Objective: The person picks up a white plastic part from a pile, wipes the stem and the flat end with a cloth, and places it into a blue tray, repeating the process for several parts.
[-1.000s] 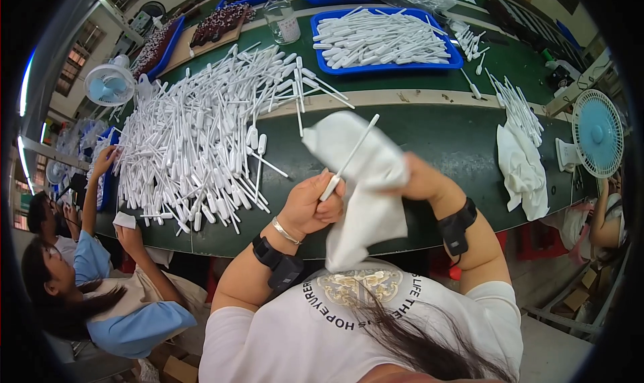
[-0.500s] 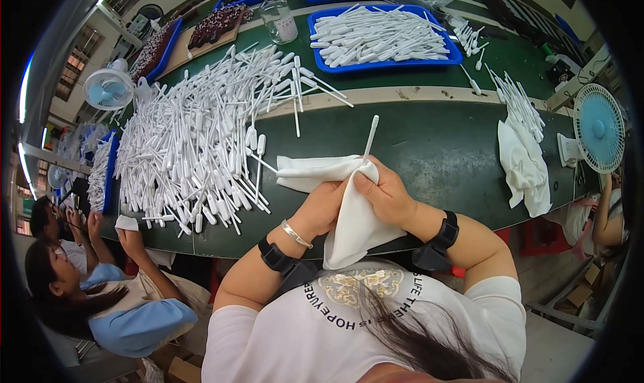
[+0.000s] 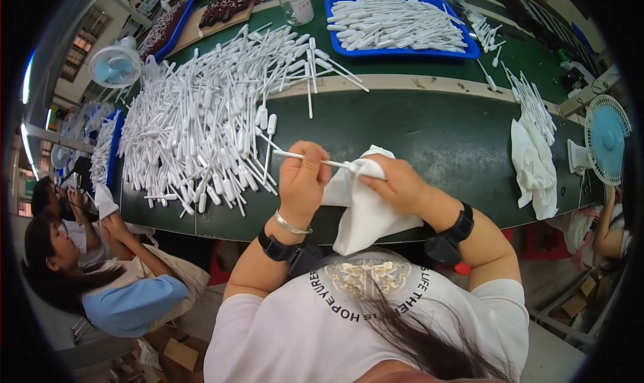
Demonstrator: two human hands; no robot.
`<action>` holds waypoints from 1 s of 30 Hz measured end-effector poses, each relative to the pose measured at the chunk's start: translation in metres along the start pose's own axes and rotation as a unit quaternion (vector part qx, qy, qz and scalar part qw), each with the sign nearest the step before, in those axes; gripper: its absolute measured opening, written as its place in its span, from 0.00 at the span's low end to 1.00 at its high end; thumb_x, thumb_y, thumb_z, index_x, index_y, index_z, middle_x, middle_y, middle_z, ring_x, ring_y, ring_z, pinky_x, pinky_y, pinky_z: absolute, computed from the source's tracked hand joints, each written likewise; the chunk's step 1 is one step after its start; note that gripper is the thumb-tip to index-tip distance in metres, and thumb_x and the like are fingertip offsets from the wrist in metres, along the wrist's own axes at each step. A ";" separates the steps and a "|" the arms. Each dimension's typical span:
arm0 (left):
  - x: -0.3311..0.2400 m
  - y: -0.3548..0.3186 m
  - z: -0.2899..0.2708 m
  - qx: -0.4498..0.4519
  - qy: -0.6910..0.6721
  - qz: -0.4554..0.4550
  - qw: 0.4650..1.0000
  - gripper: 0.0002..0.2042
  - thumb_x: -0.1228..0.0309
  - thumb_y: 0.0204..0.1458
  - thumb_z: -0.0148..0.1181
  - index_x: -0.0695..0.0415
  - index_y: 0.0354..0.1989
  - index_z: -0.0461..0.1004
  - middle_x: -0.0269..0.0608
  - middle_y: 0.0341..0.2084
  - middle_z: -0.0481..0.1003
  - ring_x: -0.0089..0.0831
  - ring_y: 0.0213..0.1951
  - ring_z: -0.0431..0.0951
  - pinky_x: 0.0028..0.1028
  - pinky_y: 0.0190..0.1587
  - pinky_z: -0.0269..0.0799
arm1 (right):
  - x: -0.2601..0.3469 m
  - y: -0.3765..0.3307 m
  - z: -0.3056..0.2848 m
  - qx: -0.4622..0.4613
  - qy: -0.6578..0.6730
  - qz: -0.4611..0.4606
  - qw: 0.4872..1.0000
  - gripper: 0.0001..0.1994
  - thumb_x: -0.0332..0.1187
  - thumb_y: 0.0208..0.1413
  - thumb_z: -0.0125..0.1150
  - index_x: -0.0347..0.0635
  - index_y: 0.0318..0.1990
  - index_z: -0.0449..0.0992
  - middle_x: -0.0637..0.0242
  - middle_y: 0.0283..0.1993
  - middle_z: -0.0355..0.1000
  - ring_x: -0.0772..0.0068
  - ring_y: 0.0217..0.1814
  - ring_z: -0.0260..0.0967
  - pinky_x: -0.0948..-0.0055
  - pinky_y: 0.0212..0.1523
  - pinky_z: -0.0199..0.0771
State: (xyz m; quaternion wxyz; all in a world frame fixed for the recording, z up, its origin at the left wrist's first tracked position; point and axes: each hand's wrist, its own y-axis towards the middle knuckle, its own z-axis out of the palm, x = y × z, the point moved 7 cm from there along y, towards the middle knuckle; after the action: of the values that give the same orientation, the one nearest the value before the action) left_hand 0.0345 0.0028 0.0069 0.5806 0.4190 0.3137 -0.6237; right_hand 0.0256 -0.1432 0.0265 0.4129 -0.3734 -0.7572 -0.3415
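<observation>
A slim white stick with a thicker end (image 3: pixel 335 163) lies nearly level between my hands, above the green table's near edge. My left hand (image 3: pixel 305 178) is closed, pinching the stick's thin shaft between thumb and fingers. My right hand (image 3: pixel 399 185) grips a white cloth (image 3: pixel 372 218), which is folded over the stick's thicker end and hides most of it. The cloth's loose part hangs down towards my shirt. Left of my hands spreads a large heap of similar white sticks (image 3: pixel 194 121), a few pointing out close to my left hand.
Beyond my hands stands a blue tray (image 3: pixel 402 53) heaped with white sticks, beside a clear bottle (image 3: pixel 296 6). At the right lie more sticks (image 3: pixel 533 108), a crumpled white cloth (image 3: pixel 533 168) and a fan (image 3: pixel 607 138). A co-worker (image 3: pixel 134 302) sits at the left, holding a white cloth.
The stick has tipped from upright to nearly level. My left hand has moved off the cloth onto the stick's shaft; my right hand keeps the cloth. The whole view has shifted slightly.
</observation>
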 end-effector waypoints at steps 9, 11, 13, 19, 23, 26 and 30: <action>0.002 -0.004 0.018 0.024 0.070 0.021 0.997 0.05 0.70 0.54 0.46 0.58 0.31 0.63 0.30 0.18 0.64 0.15 0.17 0.60 0.15 0.19 0.55 | 0.004 0.000 0.010 0.008 -0.123 -0.095 0.988 0.10 0.35 0.51 0.51 0.40 0.38 0.68 0.55 0.33 0.69 0.57 0.35 0.67 0.70 0.36 0.65; -0.004 -0.009 0.035 0.064 0.227 0.054 0.970 0.04 0.72 0.54 0.46 0.58 0.32 0.63 0.31 0.19 0.63 0.15 0.18 0.60 0.15 0.19 0.55 | -0.003 0.002 0.015 0.083 -0.054 -0.030 0.995 0.10 0.35 0.52 0.49 0.39 0.38 0.68 0.59 0.32 0.67 0.67 0.34 0.65 0.74 0.36 0.64; -0.004 -0.009 0.031 0.061 0.193 0.046 0.978 0.04 0.72 0.54 0.47 0.59 0.32 0.63 0.31 0.19 0.64 0.15 0.18 0.60 0.15 0.19 0.56 | -0.005 0.002 0.014 0.119 -0.018 0.003 0.993 0.10 0.35 0.53 0.48 0.39 0.38 0.68 0.62 0.32 0.67 0.72 0.33 0.64 0.76 0.36 0.63; -0.013 -0.006 0.007 0.013 0.036 0.065 0.997 0.05 0.73 0.53 0.47 0.60 0.34 0.63 0.31 0.22 0.65 0.15 0.20 0.62 0.15 0.20 0.57 | -0.011 -0.004 0.003 0.163 0.192 0.117 0.961 0.11 0.36 0.55 0.47 0.39 0.38 0.68 0.69 0.31 0.66 0.78 0.34 0.62 0.78 0.36 0.63; -0.008 -0.001 0.002 0.009 0.032 0.051 0.998 0.04 0.72 0.54 0.46 0.60 0.33 0.63 0.31 0.19 0.65 0.15 0.18 0.62 0.14 0.19 0.56 | -0.012 -0.001 0.009 0.153 0.183 0.135 0.962 0.11 0.37 0.54 0.47 0.39 0.39 0.68 0.68 0.31 0.67 0.77 0.34 0.63 0.78 0.37 0.63; -0.002 -0.008 0.021 0.068 0.159 0.037 0.984 0.05 0.72 0.54 0.46 0.60 0.31 0.64 0.31 0.16 0.64 0.15 0.16 0.60 0.14 0.17 0.54 | -0.012 0.001 0.017 0.143 0.131 0.094 0.976 0.11 0.37 0.54 0.48 0.40 0.39 0.68 0.66 0.32 0.67 0.74 0.33 0.64 0.77 0.36 0.64; -0.002 -0.010 0.017 0.030 0.118 0.020 0.992 0.06 0.71 0.54 0.46 0.61 0.29 0.64 0.32 0.12 0.63 0.16 0.13 0.59 0.15 0.15 0.53 | -0.003 -0.001 0.011 0.105 0.050 0.022 0.993 0.11 0.37 0.53 0.50 0.41 0.39 0.68 0.63 0.32 0.68 0.68 0.32 0.66 0.74 0.35 0.65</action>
State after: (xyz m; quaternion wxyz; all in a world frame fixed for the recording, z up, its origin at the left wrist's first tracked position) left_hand 0.0220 -0.0101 0.0156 0.5389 0.5131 0.3522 -0.5677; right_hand 0.0218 -0.1357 0.0186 0.4947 -0.3272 -0.7588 -0.2692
